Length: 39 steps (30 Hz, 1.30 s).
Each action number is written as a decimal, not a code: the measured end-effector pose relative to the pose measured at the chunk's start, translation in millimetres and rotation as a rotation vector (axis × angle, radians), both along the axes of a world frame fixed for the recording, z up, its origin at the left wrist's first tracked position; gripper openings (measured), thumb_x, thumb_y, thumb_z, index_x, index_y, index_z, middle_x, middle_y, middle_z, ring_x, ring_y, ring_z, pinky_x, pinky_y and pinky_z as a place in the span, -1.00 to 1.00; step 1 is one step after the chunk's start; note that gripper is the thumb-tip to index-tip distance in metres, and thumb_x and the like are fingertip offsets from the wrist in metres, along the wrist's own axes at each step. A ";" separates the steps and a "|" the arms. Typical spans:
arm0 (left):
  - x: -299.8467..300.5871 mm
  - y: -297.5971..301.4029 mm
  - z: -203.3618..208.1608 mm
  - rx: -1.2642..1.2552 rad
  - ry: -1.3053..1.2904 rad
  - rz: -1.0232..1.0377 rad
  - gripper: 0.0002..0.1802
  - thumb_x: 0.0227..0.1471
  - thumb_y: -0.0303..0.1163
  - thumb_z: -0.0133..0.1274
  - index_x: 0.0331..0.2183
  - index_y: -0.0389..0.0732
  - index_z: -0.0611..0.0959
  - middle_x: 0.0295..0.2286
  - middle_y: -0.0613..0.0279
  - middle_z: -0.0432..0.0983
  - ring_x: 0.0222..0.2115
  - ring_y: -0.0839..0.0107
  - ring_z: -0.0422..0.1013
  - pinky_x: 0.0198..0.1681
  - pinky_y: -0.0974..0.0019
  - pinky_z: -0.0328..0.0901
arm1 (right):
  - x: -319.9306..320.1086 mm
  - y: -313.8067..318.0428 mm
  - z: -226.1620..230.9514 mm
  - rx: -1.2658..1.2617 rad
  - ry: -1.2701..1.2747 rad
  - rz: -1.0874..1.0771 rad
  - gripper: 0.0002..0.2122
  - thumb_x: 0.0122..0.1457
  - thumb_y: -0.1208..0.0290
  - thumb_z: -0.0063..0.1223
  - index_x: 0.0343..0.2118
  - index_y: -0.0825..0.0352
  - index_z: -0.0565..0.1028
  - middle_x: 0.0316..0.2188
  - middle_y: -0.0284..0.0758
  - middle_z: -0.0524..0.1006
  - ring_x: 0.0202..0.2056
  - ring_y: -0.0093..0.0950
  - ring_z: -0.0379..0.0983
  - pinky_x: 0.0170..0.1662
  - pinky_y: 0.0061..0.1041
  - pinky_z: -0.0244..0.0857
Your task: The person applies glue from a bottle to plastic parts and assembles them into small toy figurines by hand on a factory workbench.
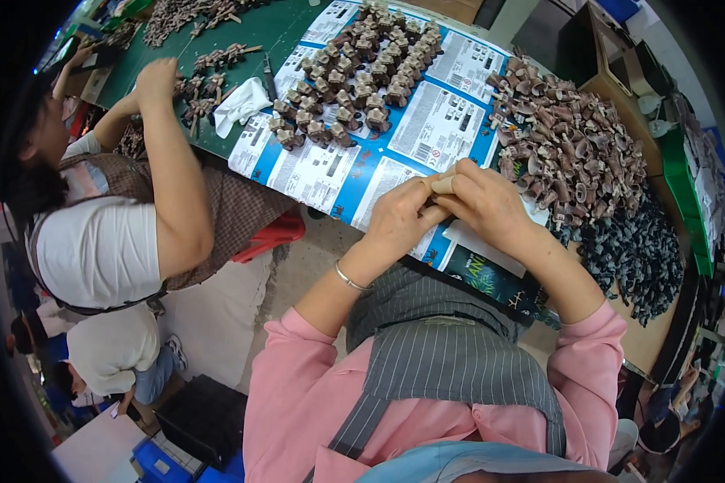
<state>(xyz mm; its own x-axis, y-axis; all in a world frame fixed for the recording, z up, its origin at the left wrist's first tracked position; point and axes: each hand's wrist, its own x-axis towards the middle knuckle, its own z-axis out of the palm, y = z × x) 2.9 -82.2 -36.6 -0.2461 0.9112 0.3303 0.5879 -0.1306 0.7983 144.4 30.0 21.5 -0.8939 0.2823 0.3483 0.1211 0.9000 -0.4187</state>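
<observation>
Around the centre of the frame, the left hand (399, 216) and the right hand (491, 203) are touching at the fingertips above the printed sheets (437, 129); the grip is looking narrow, but the fingers are hiding whatever is sitting between them, so I cannot tell what they are holding. Toward the right of the frame, hollow brown pieces (576, 149) are lying in a heap, with dark pieces (632, 249) spreading below them. Toward the top, brown figures (376, 117) are standing in rows on the sheets, the green table (294, 34) showing to their left. By their looks, the brown pieces are probably feeling light, stiff and perhaps slick, their thin rims seeming easiest to damage; the thicker middle is likely offering the safest hold.
</observation>
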 end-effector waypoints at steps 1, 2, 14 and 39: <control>1.2 -3.8 3.0 -0.014 -0.050 -0.002 -0.55 -0.12 -0.40 0.29 -0.13 -0.29 0.61 -0.35 0.07 0.57 -0.41 0.16 0.52 -0.36 0.25 0.41 | 1.6 -1.2 2.4 -0.007 -0.011 -0.009 -0.82 0.04 0.46 0.21 -0.28 0.22 0.51 -0.43 -0.33 0.45 -0.41 -0.33 0.46 -0.39 -0.42 0.35; 0.2 -9.1 4.9 -0.012 -0.049 0.002 -0.55 -0.12 -0.40 0.29 -0.13 -0.29 0.61 -0.35 0.07 0.57 -0.41 0.16 0.52 -0.36 0.25 0.41 | -0.3 -1.9 2.7 -0.006 -0.010 -0.005 -0.82 0.04 0.46 0.21 -0.28 0.22 0.51 -0.43 -0.33 0.45 -0.41 -0.33 0.46 -0.39 -0.42 0.35; -44.2 -56.3 -1.4 0.202 0.179 0.252 -0.76 -0.11 -0.55 0.27 -0.29 -0.24 0.67 -0.42 0.14 0.61 -0.42 0.22 0.52 -0.34 0.26 0.39 | -111.0 0.2 -28.0 -0.255 0.226 -0.233 -0.86 0.15 0.42 0.10 -0.23 0.25 0.49 -0.30 -0.31 0.45 -0.36 -0.32 0.52 -0.32 -0.41 0.42; 34.2 104.9 38.4 0.027 0.557 -0.528 -0.62 -0.03 -0.63 0.05 -0.10 -0.20 0.61 -0.14 0.11 0.51 -0.14 0.12 0.44 -0.12 0.19 0.37 | 240.1 -96.7 -17.4 -0.159 0.138 -0.783 -0.82 -0.01 0.49 0.25 -0.30 0.27 0.55 -0.48 -0.35 0.41 -0.47 -0.37 0.39 -0.42 -0.43 0.24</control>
